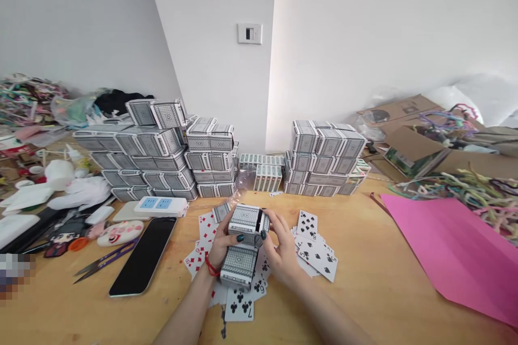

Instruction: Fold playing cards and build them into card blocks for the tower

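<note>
In the head view a playing-card block [245,218] with grey patterned card backs is between my hands. My left hand [219,246] wraps its left side, the thumb across the front face. My right hand [282,248] grips its right side with fingers and thumb, near a black strip. Just below and in front is a second playing-card block [238,267], touching or nearly touching the first. Loose face-up cards lie under and around them: diamonds [195,259] on the left, clubs [239,304] in front, spades [318,256] on the right.
Stacked card blocks stand at the back, left [154,164] and right [324,161]. On the left lie a phone [143,256], scissors [106,261] and a white power strip [162,206]. A pink sheet [449,253] and tangled cords [437,186] lie on the right.
</note>
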A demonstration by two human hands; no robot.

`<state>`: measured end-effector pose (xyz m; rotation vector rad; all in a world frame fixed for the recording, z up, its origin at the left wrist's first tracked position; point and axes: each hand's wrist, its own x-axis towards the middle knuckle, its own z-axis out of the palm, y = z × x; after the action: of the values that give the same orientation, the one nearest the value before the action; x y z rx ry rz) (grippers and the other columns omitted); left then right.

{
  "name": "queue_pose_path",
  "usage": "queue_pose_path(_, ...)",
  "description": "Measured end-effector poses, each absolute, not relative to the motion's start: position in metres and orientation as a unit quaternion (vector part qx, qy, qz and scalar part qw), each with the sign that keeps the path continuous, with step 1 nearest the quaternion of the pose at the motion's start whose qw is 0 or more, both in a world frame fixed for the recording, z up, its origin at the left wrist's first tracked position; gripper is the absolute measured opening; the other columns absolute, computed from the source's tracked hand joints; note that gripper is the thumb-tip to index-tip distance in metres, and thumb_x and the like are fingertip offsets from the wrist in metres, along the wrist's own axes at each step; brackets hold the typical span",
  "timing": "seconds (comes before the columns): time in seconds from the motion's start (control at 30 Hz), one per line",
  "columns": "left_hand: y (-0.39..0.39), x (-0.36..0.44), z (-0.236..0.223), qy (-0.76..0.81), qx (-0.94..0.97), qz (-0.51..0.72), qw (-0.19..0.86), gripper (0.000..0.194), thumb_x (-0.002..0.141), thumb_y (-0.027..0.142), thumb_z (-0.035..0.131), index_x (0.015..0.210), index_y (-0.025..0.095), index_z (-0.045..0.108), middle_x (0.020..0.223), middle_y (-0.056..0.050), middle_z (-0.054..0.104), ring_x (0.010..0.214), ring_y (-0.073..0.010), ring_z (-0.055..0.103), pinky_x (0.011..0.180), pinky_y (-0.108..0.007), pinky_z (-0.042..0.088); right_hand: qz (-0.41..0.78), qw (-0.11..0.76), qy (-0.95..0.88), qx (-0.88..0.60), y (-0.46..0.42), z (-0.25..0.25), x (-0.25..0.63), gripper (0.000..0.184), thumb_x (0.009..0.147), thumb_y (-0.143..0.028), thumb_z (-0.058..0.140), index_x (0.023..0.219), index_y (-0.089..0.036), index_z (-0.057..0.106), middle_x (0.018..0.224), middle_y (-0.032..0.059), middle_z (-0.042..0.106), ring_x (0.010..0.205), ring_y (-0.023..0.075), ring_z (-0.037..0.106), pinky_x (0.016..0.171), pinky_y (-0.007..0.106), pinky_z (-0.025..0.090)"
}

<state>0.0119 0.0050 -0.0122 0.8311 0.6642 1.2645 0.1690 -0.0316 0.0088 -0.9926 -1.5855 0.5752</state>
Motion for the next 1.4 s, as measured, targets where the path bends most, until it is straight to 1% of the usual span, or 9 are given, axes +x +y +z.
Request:
queue_pose_path(0.13,0.005,0.011,-0.013,0.305,0.374,0.555,0.677,0.073,0.046,0.017,0.073,0.117,0.021,0.056,0.100,-0.005,0.069,0.096,-0.0281,0.061,0.077,-0.034,0.049,0.206,0.535,-0.693,-0.438,-0.032,0.008,0.171,0.046,0.082,-0.019,0.041,0.128,-0.023,0.040,0.119,0.0095,0.049,0.110,0.0232,0.048,0.092,0.040,0.044)
queue_pose_path(0.27,0.004,0.011,-0.012,0.298,0.361,0.552,0.690,0.074,0.047,0.016,0.073,0.118,0.022,0.055,0.101,-0.004,0.069,0.094,-0.0279,0.062,0.076,-0.034,0.050,0.182,0.518,-0.704,-0.450,-0.033,0.011,0.172,0.047,0.083,-0.020,0.041,0.129,-0.022,0.038,0.119,0.0103,0.050,0.110,0.0238,0.049,0.091,0.040,0.045)
queue_pose_path(0.47,0.004,0.010,-0.012,0.298,0.358,0.549,0.694,0.073,0.046,0.015,0.074,0.117,0.023,0.057,0.101,-0.004,0.069,0.092,-0.0279,0.062,0.075,-0.034,0.050,0.173,0.500,-0.715,-0.457,-0.035,0.018,0.173,0.049,0.083,-0.020,0.039,0.132,-0.022,0.036,0.121,0.0110,0.049,0.112,0.0241,0.048,0.092,0.040,0.045)
queue_pose_path(0.67,0.004,0.010,-0.015,0.288,0.346,0.555,0.699,0.073,0.046,0.014,0.074,0.117,0.024,0.056,0.101,-0.004,0.069,0.093,-0.0271,0.062,0.076,-0.033,0.050,0.191,0.503,-0.718,-0.442,-0.034,0.017,0.174,0.048,0.083,-0.020,0.039,0.131,-0.020,0.037,0.122,0.0115,0.048,0.113,0.0242,0.046,0.094,0.040,0.043)
queue_pose_path(0.77,0.003,0.010,-0.015,0.300,0.346,0.558,0.692,0.072,0.046,0.015,0.075,0.115,0.026,0.057,0.101,-0.003,0.069,0.093,-0.0266,0.062,0.076,-0.033,0.049,0.179,0.501,-0.726,-0.435,-0.034,0.017,0.175,0.047,0.083,-0.019,0.040,0.130,-0.019,0.038,0.120,0.0118,0.049,0.111,0.0242,0.048,0.092,0.040,0.044)
queue_pose_path(0.9,0.004,0.009,-0.014,0.309,0.351,0.561,0.684,0.069,0.046,0.017,0.076,0.113,0.024,0.060,0.100,-0.005,0.069,0.092,-0.0274,0.062,0.075,-0.033,0.049,0.157,0.487,-0.737,-0.441,-0.033,0.018,0.177,0.048,0.082,-0.019,0.041,0.130,-0.018,0.038,0.121,0.0124,0.048,0.112,0.0245,0.048,0.092,0.039,0.045)
queue_pose_path(1.03,0.004,0.009,-0.013,0.309,0.356,0.551,0.689,0.071,0.046,0.016,0.075,0.115,0.024,0.058,0.100,-0.004,0.069,0.093,-0.0273,0.062,0.076,-0.033,0.049,0.126,0.471,-0.750,-0.446,-0.033,0.019,0.178,0.050,0.081,-0.020,0.042,0.131,-0.018,0.038,0.122,0.0130,0.050,0.111,0.0252,0.050,0.091,0.039,0.047)
queue_pose_path(1.2,0.004,0.009,-0.011,0.307,0.359,0.552,0.687,0.074,0.046,0.017,0.074,0.117,0.022,0.056,0.102,-0.006,0.068,0.091,-0.0278,0.062,0.075,-0.035,0.049,0.109,0.457,-0.759,-0.452,-0.033,0.020,0.177,0.052,0.082,-0.020,0.042,0.133,-0.016,0.035,0.123,0.0143,0.049,0.113,0.0257,0.049,0.092,0.039,0.046)
queue_pose_path(1.4,0.004,0.009,-0.012,0.294,0.368,0.543,0.695,0.070,0.047,0.019,0.074,0.114,0.026,0.058,0.099,-0.004,0.069,0.094,-0.0276,0.062,0.073,-0.032,0.049,0.084,0.443,-0.763,-0.463,-0.033,0.021,0.175,0.053,0.083,-0.023,0.043,0.135,-0.015,0.033,0.120,0.0161,0.050,0.111,0.0281,0.051,0.089,0.041,0.049)
